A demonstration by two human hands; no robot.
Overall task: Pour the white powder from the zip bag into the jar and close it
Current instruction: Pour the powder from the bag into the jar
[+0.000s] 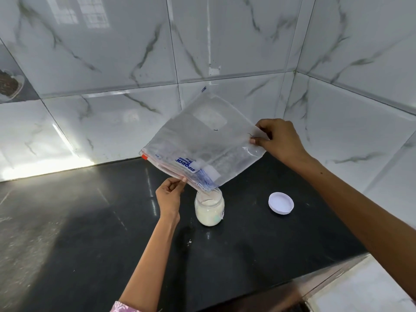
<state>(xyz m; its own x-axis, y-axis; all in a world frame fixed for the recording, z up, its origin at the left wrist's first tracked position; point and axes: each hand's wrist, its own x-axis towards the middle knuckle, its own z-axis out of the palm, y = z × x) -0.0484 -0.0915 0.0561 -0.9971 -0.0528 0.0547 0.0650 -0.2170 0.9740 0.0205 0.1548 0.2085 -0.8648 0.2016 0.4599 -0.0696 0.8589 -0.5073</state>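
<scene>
Between both hands, zip bag over jar.

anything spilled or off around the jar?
A few pale specks lie on the black counter in front of the jar, possibly stray powder, too small to tell. Otherwise nothing stands out: jar upright, zip bag corner at its mouth, lid lying apart to the right.
</scene>
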